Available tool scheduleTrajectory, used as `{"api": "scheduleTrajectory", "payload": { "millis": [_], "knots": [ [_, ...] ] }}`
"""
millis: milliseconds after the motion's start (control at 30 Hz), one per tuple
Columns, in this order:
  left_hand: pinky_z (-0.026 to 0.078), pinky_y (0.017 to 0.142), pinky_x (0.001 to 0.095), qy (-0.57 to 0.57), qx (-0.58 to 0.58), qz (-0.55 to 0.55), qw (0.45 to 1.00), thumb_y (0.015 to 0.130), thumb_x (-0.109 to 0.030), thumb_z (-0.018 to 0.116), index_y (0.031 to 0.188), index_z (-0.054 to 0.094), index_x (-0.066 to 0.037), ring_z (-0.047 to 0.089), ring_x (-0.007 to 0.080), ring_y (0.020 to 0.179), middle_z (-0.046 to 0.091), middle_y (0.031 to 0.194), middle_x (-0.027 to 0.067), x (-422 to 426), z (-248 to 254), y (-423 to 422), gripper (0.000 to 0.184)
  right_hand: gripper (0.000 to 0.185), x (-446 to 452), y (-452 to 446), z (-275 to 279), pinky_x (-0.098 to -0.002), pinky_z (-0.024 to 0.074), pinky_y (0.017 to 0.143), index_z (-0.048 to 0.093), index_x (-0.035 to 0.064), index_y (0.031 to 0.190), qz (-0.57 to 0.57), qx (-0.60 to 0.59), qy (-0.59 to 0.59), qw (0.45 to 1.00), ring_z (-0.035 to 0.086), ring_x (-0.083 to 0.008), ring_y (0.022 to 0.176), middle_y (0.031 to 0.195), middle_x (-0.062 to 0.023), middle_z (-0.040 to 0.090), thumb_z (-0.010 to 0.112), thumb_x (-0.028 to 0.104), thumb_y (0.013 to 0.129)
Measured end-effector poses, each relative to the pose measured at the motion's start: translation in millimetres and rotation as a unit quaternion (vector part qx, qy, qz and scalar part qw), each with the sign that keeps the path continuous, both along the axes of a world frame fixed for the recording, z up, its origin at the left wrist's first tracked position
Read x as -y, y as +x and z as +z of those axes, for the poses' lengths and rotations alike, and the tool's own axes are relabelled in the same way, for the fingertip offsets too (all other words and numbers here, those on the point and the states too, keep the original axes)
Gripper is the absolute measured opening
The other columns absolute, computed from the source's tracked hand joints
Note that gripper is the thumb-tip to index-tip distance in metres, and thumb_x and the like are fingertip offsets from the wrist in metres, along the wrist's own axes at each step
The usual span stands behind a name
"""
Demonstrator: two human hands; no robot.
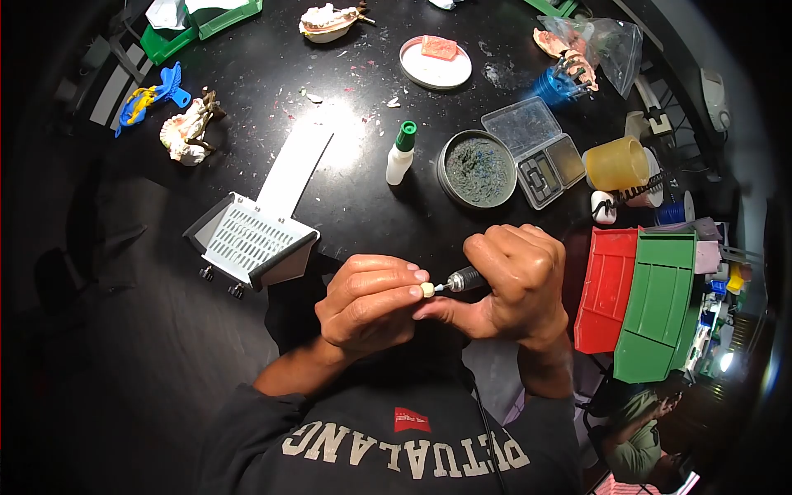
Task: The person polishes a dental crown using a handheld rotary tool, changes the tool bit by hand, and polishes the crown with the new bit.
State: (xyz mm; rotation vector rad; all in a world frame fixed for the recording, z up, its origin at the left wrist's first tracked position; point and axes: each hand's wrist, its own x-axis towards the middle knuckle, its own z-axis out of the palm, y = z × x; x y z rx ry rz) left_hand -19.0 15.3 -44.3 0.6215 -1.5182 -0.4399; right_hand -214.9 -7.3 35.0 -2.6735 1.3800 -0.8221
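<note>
Between the fingertips of my left hand [367, 301] sits a small cream-coloured piece [427, 289], which looks like a dental crown. My right hand [521, 285] is wrapped round a rotary handpiece [467, 279] with a dark grip and a metal nose. The handpiece's tip points left and meets the cream piece or lies very close to it; contact is too small to tell. Both hands are held in front of my chest, near the table's front edge. Most of the handpiece is hidden behind my right fingers.
Ahead are a green-capped bottle [401, 155], a round tin of dark grit [477, 170] and a pocket scale [544, 175]. A slotted white metal rest [256, 239] is at the left. Red [606, 289] and green [656, 301] trays stand right. Another person [639, 441] appears lower right.
</note>
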Motion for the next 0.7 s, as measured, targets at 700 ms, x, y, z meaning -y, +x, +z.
{"api": "scheduleTrajectory", "payload": {
  "millis": [700],
  "knots": [
    [0.065,0.076,0.0326,-0.007,-0.001,0.002,1.0,0.078,0.001,0.092,0.105,0.076,-0.003,0.076,0.0249,0.089,0.077,0.101,0.0094,0.8,0.7,-0.3,0.033,0.076,-1.4,-0.3,-0.4,-0.0359,0.0338,0.047,0.049,0.0109,0.063,0.004,-0.008,0.016,1.0,0.046,-0.0217,0.046,0.057,-0.0029,0.043,0.082,0.079,0.069]
  ]
}}
